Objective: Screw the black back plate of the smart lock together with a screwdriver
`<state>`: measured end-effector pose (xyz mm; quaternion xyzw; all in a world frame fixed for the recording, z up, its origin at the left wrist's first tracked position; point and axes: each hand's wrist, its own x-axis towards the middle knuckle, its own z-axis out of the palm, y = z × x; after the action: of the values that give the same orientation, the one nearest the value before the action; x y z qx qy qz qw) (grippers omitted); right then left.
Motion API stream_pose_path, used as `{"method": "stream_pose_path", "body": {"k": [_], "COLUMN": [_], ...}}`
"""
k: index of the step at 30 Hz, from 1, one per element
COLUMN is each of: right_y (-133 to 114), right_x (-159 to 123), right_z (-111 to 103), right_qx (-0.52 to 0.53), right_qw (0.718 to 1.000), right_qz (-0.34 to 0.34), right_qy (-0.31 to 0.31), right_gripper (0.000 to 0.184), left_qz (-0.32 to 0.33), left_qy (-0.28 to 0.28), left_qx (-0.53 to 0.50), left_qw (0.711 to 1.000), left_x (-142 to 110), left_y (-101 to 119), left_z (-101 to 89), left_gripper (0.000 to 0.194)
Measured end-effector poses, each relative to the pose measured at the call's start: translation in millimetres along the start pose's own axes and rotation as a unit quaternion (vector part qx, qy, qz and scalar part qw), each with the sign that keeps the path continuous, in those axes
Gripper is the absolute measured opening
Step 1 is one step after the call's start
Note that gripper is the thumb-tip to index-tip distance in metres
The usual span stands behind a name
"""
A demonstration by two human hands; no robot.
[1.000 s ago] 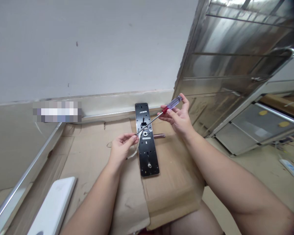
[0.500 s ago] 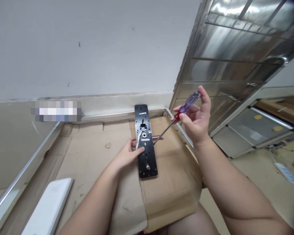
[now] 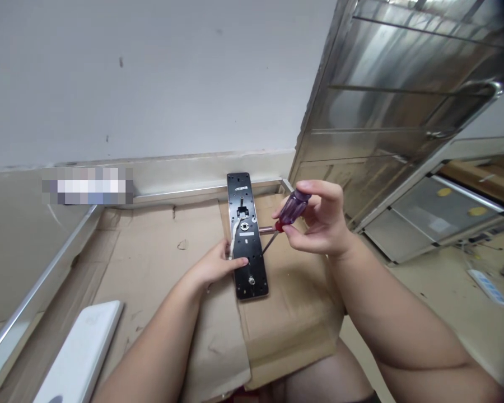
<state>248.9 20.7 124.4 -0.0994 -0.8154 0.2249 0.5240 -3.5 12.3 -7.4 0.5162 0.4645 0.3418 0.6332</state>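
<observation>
A long black door lock panel (image 3: 247, 280) lies with its screw-holed inner face up, its upper end towards the wall. A whitish cable (image 3: 236, 228) runs along its left side, and a copper-coloured handle (image 3: 266, 230) juts out from under its right edge. My left hand (image 3: 218, 263) grips the left edge, thumb on the face and fingers partly hidden beside and below it. In my right hand (image 3: 321, 224) is a screwdriver (image 3: 294, 208) with a clear purple and red grip, held tilted. Its shaft reaches down to the panel's right edge; whether the tip touches a screw I cannot tell.
Cardboard (image 3: 151, 263) covers the metal-framed table. A white slab-shaped object (image 3: 82, 350) lies at the left front. Behind stands a pale wall (image 3: 172, 84), with a shiny metal door (image 3: 386, 84) to the right. A power strip (image 3: 489, 287) rests on the floor.
My right hand has come down and left with the screwdriver, which now sits lower and closer to the panel. My left thumb has shifted slightly down the panel.
</observation>
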Motion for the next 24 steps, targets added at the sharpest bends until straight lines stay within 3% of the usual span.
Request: {"method": "stream_pose_path", "body": {"k": [13,17,20,24], "right_y": [1,-3,-8,-13], "right_x": [-1,4,8,7], "right_z": [7,5,4,4], "right_qx": [-0.012,0.02,0.014,0.012], "right_qw": [0.999,0.996,0.995,0.999], "right_qz": [0.0,-0.018,-0.032,-0.034], "right_qy": [-0.049,-0.09,-0.093,-0.036], "right_gripper": [0.091,0.096,0.087,0.067], "left_qz": [0.013,0.029,0.039,0.054], "left_qy": [0.007,-0.003,-0.02,-0.032], "left_qx": [0.026,0.034,0.034,0.026], "left_qw": [1.0,0.999,0.998,0.998], "left_x": [-1,-1,-1,1], "left_y": [7,9,6,2], "left_z": [1.1,0.8,-0.9,-3.2], "left_gripper": [0.06,0.06,0.061,0.064]}}
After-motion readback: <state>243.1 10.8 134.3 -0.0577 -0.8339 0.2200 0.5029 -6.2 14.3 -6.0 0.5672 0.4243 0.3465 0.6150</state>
